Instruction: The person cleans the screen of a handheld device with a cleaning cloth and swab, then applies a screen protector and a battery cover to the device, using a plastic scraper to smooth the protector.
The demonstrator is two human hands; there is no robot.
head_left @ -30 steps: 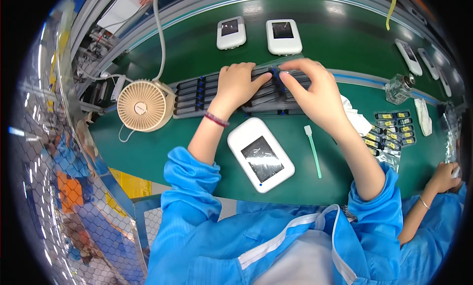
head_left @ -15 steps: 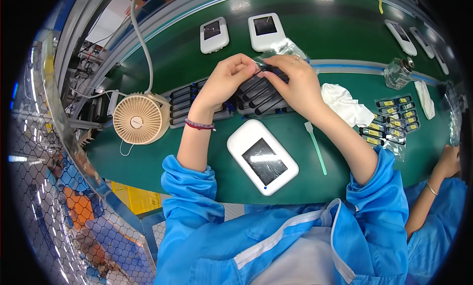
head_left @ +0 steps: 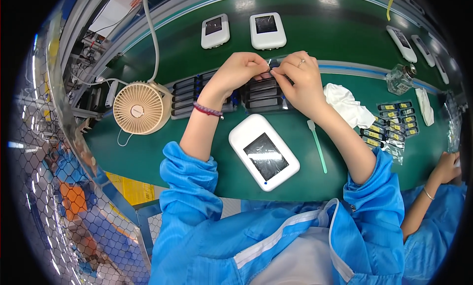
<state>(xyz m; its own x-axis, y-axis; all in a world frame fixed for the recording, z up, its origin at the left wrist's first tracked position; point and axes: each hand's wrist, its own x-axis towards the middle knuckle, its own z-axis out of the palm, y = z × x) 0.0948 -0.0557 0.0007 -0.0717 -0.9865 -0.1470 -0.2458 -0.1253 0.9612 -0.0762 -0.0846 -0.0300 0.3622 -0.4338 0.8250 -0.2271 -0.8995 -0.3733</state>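
Observation:
My left hand [head_left: 239,74] and my right hand [head_left: 301,83] meet at the far side of the green table, fingertips pinched close together. Between them is something small and dark, too hidden to name. Right under the fingers lies a clear plastic pack [head_left: 268,96] of black strip-shaped parts, its far part covered by my hands. A similar group of black strips [head_left: 185,97] lies to its left, partly behind my left wrist. Nearer to me rests a white handheld device [head_left: 241,137] with a dark, film-covered screen, tilted on the table and touched by neither hand.
A beige fan [head_left: 140,109] stands left. Right of the device are a green stick [head_left: 319,149], a white cloth [head_left: 345,105], yellow-labelled black parts [head_left: 394,122] and a glass bottle [head_left: 398,80]. White devices [head_left: 268,36] sit on the green belt behind. Another person's hand [head_left: 447,167] shows at right.
The pack of black strips, tilted up beneath my fingers before, now lies flatter. Crumpled clear film behind my right hand is no longer seen there. Both hands stay pinched together.

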